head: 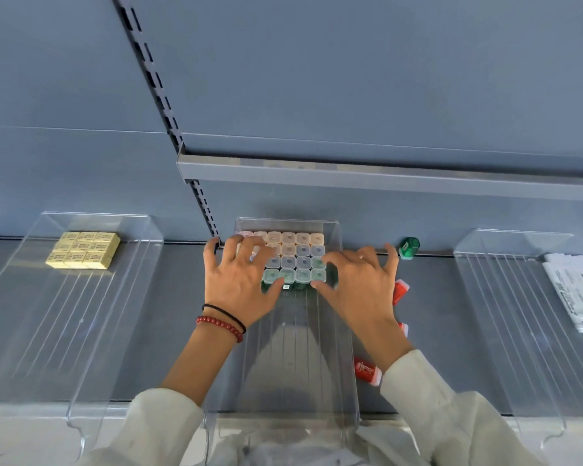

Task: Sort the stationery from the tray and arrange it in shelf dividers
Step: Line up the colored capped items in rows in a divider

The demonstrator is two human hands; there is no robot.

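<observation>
A clear plastic divider tray [345,331] stands on the grey shelf in the middle. At its back sits a tight grid of small capped containers [295,253], with pale pink, bluish and green tops. My left hand [239,280] rests on the grid's left side with spread fingers, its thumb against the front green row. My right hand [354,284] lies at the grid's right side, thumb and forefinger at the front-right green container [318,275]. Both hands cover part of the grid.
A green container [409,247] lies loose at the shelf's back right. Red containers [400,291] [367,369] lie beside the middle tray. The left divider [81,317] holds yellow erasers [83,250]. The right divider [505,297] holds white packets [576,290]. An upper shelf edge [350,176] overhangs.
</observation>
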